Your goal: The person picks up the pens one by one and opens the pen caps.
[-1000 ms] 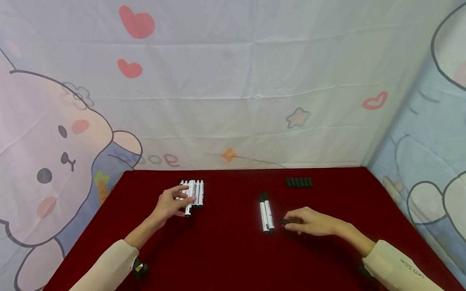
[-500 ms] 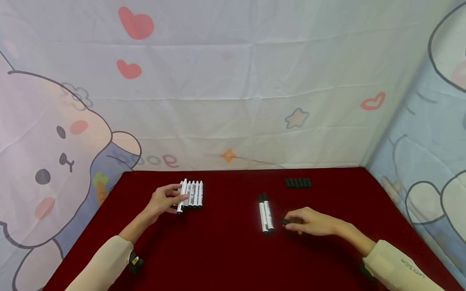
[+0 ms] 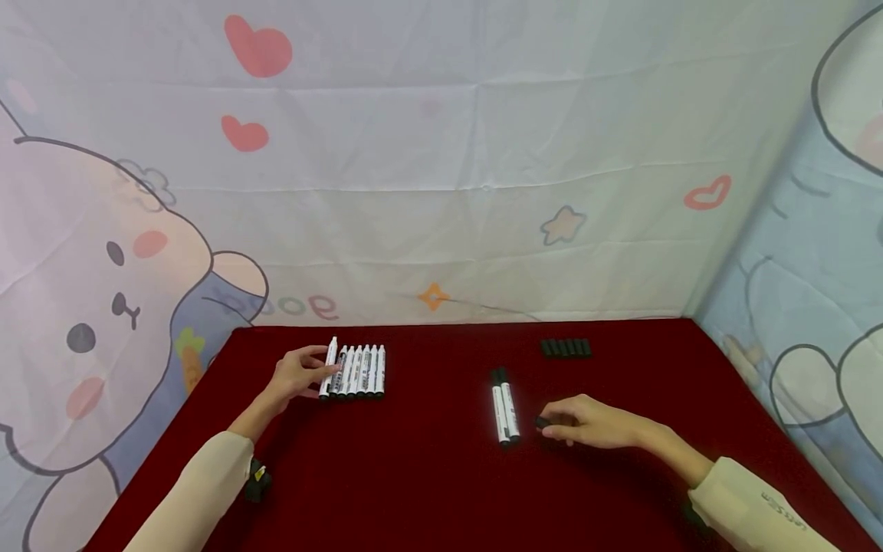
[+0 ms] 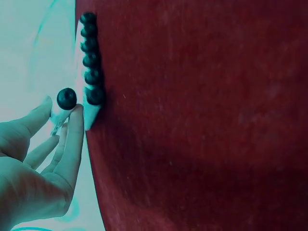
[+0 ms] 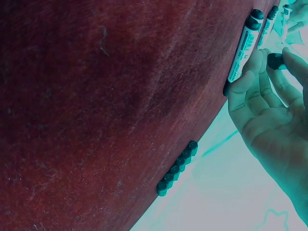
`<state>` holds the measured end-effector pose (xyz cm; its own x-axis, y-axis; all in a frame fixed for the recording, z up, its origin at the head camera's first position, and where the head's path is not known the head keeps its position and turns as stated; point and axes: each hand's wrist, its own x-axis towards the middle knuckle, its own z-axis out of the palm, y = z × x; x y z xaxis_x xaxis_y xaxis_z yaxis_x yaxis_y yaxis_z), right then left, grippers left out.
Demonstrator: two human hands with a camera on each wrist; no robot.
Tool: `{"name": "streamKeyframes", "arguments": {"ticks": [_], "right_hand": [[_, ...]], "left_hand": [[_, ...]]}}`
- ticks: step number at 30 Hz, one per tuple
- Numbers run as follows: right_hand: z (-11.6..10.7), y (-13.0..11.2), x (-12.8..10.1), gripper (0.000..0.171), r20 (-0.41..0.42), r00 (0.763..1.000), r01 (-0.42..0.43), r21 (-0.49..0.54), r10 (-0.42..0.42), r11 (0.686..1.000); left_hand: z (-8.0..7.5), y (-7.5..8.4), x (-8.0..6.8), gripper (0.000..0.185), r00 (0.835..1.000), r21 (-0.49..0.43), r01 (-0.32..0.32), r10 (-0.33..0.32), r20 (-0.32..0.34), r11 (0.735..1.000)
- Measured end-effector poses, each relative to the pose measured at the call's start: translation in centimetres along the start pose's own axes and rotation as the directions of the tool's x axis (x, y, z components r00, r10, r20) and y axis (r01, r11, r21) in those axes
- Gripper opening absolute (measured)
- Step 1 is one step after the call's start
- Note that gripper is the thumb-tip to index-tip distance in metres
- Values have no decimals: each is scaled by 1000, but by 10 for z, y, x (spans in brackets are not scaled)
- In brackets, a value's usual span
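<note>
Markers lie in a white row on the red table, and our left hand pinches the outermost marker just beside that row. Well right of the row, our right hand grips a black cap near two capped markers. Only the left wrist view shows the pinched marker's dark round end between thumb and fingers; only the head view shows the spare caps.
</note>
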<state>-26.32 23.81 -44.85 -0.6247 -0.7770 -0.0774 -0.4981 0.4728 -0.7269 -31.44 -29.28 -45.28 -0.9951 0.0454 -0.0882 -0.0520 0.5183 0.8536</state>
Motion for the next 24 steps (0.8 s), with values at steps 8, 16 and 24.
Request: {"name": "streamKeyframes", "arguments": {"ticks": [8,16,24], "right_hand": [[-1,1,-1,35,-3,1000,3,4,-3,1000],[3,1,-1,32,0,1000,-4,18,4,1000],[2,-4,1,35,-2,1000,16,-1,-16,1000]], "left_hand": [[-2,-7,12,63,1000,18,23,-23,19,1000],[0,-15,17,61,1000,54,29,-29,2,998],[3,-14,19,56,999,62,29,-28,-25,998]]}}
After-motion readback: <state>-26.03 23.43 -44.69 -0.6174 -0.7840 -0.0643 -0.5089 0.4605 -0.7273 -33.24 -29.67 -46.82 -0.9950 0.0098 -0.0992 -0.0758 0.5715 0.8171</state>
